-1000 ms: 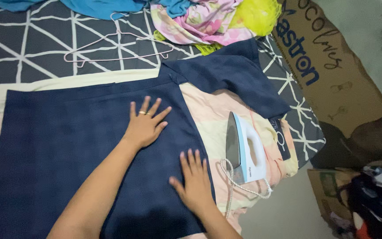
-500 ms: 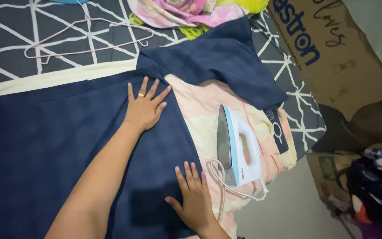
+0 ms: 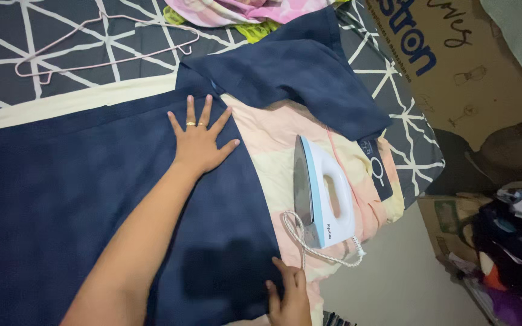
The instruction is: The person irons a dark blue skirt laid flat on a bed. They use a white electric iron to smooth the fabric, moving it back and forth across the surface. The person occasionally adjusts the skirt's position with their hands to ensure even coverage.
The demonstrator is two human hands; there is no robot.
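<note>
A navy garment lies spread flat over a pink-and-cream striped pad on the bed. The left hand presses on it, palm down, fingers splayed, gripping nothing. The right hand, low at the hem, also lies open on the cloth. Just right, a white-and-blue iron stands on its heel. This looks like smoothing before pressing; next calls for grasping the iron's handle.

Bare forearms; left hand wears 2 gold rings.
</note>
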